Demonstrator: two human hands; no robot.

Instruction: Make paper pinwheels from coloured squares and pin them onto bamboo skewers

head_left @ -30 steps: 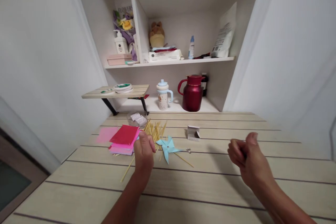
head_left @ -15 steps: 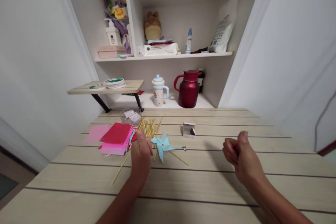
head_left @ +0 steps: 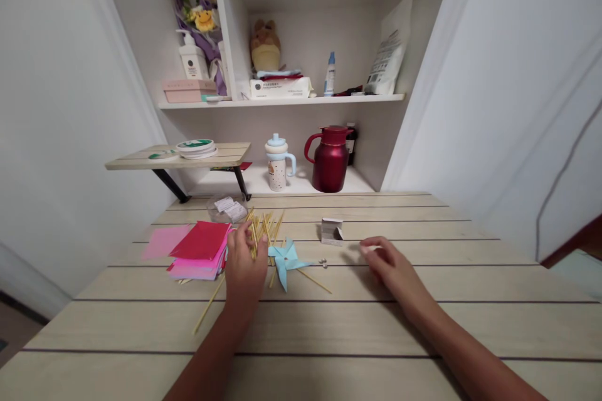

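Note:
My left hand (head_left: 245, 269) hovers palm-down with its fingers apart, at the near end of a heap of thin wooden sticks (head_left: 266, 225). It holds nothing that I can see. Just right of it lies a light-blue paper pinwheel (head_left: 285, 258) on a stick, with a few small shiny pieces (head_left: 323, 262) by its right tip. A stack of red and pink paper squares (head_left: 200, 241) is at the left, partly behind my left hand. Above the table on the right is my right hand (head_left: 394, 268), fingers loosely bent and apart, empty. The small open white box (head_left: 332, 232) is nearest to it.
A clear round container (head_left: 214, 208) with paper slips stands behind the paper stack. Farther back are a small raised shelf (head_left: 230, 153) with round tape rolls (head_left: 196, 149), a blue-and-white cup (head_left: 277, 169) and a red jug (head_left: 330, 163). Bottles and a plush toy (head_left: 264, 47) fill the upper shelf.
Both hands have gone from closed, thumbs up, to loosely open. My right hand has moved left toward the white box; the left has turned palm-down. The view has shifted slightly.

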